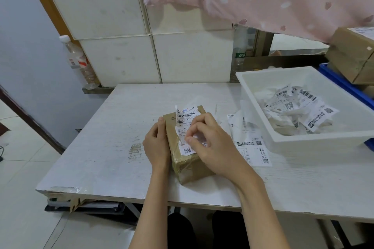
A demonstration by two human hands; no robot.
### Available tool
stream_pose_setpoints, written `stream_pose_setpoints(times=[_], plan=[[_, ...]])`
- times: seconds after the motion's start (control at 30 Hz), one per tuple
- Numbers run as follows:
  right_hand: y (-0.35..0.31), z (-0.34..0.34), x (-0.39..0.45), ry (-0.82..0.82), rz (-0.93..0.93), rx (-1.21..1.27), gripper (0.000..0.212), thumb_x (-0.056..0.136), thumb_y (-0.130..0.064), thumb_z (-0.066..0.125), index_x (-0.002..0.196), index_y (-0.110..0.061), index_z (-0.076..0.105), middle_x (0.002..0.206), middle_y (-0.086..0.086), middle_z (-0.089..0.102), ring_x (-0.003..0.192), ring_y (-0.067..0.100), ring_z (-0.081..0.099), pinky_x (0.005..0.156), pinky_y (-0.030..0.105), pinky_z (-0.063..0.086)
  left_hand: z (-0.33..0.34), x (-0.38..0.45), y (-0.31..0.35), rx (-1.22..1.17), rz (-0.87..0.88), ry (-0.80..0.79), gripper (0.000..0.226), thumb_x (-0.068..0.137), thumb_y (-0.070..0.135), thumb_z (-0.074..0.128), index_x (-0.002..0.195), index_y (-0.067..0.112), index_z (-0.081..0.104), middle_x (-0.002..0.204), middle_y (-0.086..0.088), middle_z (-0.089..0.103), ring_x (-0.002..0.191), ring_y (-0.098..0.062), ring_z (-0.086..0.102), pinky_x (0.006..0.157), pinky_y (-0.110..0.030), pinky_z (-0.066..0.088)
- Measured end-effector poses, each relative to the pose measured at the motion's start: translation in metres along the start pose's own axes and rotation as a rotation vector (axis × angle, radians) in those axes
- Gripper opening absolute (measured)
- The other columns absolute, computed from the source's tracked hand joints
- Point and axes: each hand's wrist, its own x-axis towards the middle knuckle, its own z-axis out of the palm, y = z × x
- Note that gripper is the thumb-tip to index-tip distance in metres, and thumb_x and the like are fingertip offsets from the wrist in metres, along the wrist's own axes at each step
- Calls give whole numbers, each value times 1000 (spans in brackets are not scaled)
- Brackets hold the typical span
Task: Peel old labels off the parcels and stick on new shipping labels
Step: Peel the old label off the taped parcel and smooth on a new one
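Observation:
A brown cardboard parcel (189,164) wrapped in clear tape lies near the middle of the white table (105,147). A white shipping label (185,115) with a barcode is partly lifted, its far end curling up from the parcel's top. My left hand (156,143) grips the parcel's left side. Over the parcel's top, my right hand (210,143) pinches a torn strip of the label between thumb and fingertips. Loose label sheets (249,137) lie on the table just right of the parcel.
A white plastic bin (315,139) at the right holds several crumpled peeled labels. Behind it stand a blue crate (344,85) and a stacked cardboard box (352,56). A plastic bottle (80,62) leans at the wall, far left. A pink curtain hangs above.

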Motion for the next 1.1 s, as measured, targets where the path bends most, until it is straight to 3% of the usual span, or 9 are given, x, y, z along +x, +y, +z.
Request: stream_pose_setpoints(times=[0.13,0.33,0.43,0.53,0.63,0.77,0.97,1.1], plan=[[-5,-7,-3,-33,-8,54,7,78,-23,78,82,-25,73,105,-18,53,103,-1,55,86,11,40,0,2,-3,-11,3,1,57,101,41,49,51,22,31,39,9,31,45,-9,27,53,-32,21],[-4,-6,-2,-64,4,-9,13,75,-21,78,67,-27,69,102,-20,55,104,-4,49,93,17,35,1,2,-4,-19,-2,4,58,101,41,49,49,22,32,38,10,32,43,-9,29,52,-31,21],[-3,-1,-2,-70,-63,-110,17,81,-23,72,70,-30,61,99,-19,53,103,-8,43,100,24,30,1,3,-4,-14,-3,3,58,101,41,49,49,23,31,38,10,32,43,-9,28,53,-32,21],[-2,2,-1,-33,-59,-121,16,88,-20,65,75,-26,58,100,-17,51,105,-2,45,96,25,37,0,2,-2,-13,-4,0,58,101,40,50,48,24,30,38,10,30,43,-8,27,53,-31,19],[-4,-5,-1,-6,17,58,14,88,-18,67,77,-25,62,103,-17,50,92,0,53,81,13,41,0,2,-4,-17,4,1,59,100,41,50,47,24,30,39,10,29,44,-9,25,53,-31,19],[-8,-8,-5,-44,4,64,7,76,-20,80,78,-24,74,106,-17,53,101,-5,55,82,6,37,0,5,-9,-24,8,0,58,100,44,49,48,23,32,41,9,32,48,-11,27,55,-31,22],[-8,-5,-2,-60,-25,1,14,74,-18,78,66,-27,71,103,-18,55,111,0,50,93,18,37,0,3,-5,-35,2,-5,60,101,41,49,46,24,32,39,10,32,43,-9,28,53,-31,21],[-7,1,-2,-82,-69,-118,19,82,-21,72,70,-31,61,97,-16,53,103,-1,48,101,27,31,0,2,-3,-21,8,-6,57,101,39,49,50,24,29,38,10,30,42,-8,27,53,-31,20]])
